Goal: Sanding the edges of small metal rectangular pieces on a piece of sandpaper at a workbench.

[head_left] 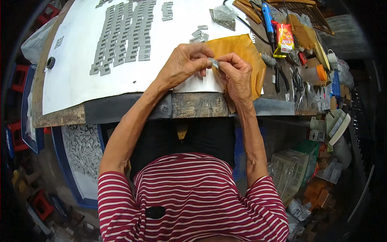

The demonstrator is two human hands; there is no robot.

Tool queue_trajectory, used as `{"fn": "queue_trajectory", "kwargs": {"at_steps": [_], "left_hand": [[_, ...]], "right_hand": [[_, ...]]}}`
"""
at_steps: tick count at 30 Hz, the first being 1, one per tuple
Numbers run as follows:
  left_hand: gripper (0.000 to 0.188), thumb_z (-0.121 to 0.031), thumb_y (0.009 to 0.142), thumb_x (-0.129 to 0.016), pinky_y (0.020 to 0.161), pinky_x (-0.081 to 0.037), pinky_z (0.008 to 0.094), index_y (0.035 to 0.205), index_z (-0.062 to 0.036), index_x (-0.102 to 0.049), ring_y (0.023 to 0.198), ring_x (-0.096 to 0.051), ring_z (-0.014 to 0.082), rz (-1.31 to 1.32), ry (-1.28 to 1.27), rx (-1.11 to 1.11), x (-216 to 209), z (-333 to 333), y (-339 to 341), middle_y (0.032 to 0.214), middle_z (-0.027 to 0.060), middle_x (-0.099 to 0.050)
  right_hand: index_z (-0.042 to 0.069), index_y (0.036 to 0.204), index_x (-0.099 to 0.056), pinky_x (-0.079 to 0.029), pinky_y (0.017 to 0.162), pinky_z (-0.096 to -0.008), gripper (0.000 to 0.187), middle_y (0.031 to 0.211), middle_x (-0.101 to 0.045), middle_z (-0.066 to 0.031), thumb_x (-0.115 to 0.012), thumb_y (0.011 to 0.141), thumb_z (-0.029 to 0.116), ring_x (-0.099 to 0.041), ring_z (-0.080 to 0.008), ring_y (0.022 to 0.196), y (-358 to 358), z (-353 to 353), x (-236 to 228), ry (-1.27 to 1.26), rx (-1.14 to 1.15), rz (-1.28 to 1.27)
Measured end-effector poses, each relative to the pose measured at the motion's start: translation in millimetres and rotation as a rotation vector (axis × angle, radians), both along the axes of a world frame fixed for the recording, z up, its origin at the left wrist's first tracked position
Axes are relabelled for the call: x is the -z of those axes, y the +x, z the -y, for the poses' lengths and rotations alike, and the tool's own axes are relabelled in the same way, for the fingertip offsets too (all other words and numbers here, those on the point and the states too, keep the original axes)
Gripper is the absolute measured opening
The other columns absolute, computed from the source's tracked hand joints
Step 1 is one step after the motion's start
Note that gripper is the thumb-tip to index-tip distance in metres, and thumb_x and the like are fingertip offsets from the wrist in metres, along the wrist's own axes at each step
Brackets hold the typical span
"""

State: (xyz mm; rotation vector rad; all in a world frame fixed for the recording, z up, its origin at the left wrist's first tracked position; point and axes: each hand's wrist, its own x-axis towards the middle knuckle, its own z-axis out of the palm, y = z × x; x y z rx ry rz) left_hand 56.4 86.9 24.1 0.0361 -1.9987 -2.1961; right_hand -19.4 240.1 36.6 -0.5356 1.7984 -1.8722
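- A small grey piece (215, 63) is held up between two bare hands, above the front part of a worktable, with tan paper (246, 48) behind and below it.
- The left hand (186, 66) pinches the piece's left end, thumb and fingertips closed together, the other fingers loosely curled.
- The right hand (238, 76) grips the opposite end between thumb and forefinger, its remaining fingers bent.
- Just beyond the hands, a loose cluster of grey pieces (198, 36) lies beside the tan paper.
- Farther left, long columns of similar pieces (125, 36) line a white sheet (74, 80), a black ring (50, 62) near its left edge.
- At the table's far side sits a clear bag of tiny parts (223, 21).
- To the right, a blue cylindrical tool (267, 18) lies by a red-and-yellow packet (284, 38), with black-handled pliers (281, 78) nearer the front edge.
- Below the table at left, a blue bin (69, 173) holds a heap of small pale pieces (82, 147).
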Motion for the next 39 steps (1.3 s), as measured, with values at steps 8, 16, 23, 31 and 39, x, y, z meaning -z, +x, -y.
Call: {"fn": "queue_trajectory", "kwargs": {"at_steps": [8,16,23,31,39], "left_hand": [[0.017,-0.006,0.078,-0.062,0.058,-0.05,0.0217,0.093,0.0013,-0.06,0.062,-0.058,0.0107,-0.138,-0.351,-0.042,1.4,-4.3,0.9,0.075,0.0069,-0.063],[0.018,-0.007,0.079,-0.062,0.061,-0.051,0.0247,0.094,0.0005,-0.059,0.067,-0.06,0.0122,-0.107,-0.456,-0.149,-3.3,1.5,0.6,0.075,0.008,-0.064],[0.014,-0.008,0.078,-0.062,0.05,-0.039,0.0212,0.09,-0.0004,-0.062,0.057,-0.05,0.0073,-0.09,-0.576,-0.405,-1.7,25.9,-4.7,0.065,0.0026,-0.06],[0.015,-0.012,0.07,-0.067,0.046,-0.037,0.0252,0.082,-0.003,-0.066,0.05,-0.046,0.0102,-0.047,-0.893,-0.67,5.2,68.4,-28.8,0.058,0.0029,-0.054],[0.01,-0.016,0.067,-0.069,0.076,-0.031,0.0429,0.076,-0.0112,-0.067,0.08,-0.049,0.0221,0.18,-1.136,-0.802,21.6,83.6,-40.0,0.066,0.0028,-0.059]], "right_hand": [[-0.001,0.077,-0.058,-0.033,0.046,-0.0159,0.006,0.062,-0.053,0.0023,-0.055,0.077,0.004,-0.044,-0.002,0.051,-6.0,-3.6,0.7,0.028,-0.038,-0.054],[-0.004,0.087,-0.06,-0.038,0.047,-0.0174,0.011,0.068,-0.057,-0.0019,-0.055,0.081,0.005,-0.048,-0.0048,0.053,-4.3,1.8,-8.3,0.012,0.017,-0.057],[-0.004,0.092,-0.06,-0.038,0.048,-0.0178,0.015,0.069,-0.055,-0.0017,-0.055,0.083,0.006,-0.048,-0.0059,0.055,-18.0,-26.2,-15.5,-0.005,0.097,-0.203],[-0.006,0.091,-0.059,-0.037,0.046,-0.0186,0.014,0.07,-0.056,-0.0042,-0.055,0.083,0.004,-0.048,-0.0063,0.055,-34.9,-60.9,-2.6,-0.001,0.234,-0.251],[-0.004,0.09,-0.059,-0.033,0.043,-0.0182,0.011,0.064,-0.052,0.0001,-0.055,0.082,0.004,-0.044,-0.0041,0.05,-40.3,-91.7,9.6,0.143,0.378,-0.408]]}}
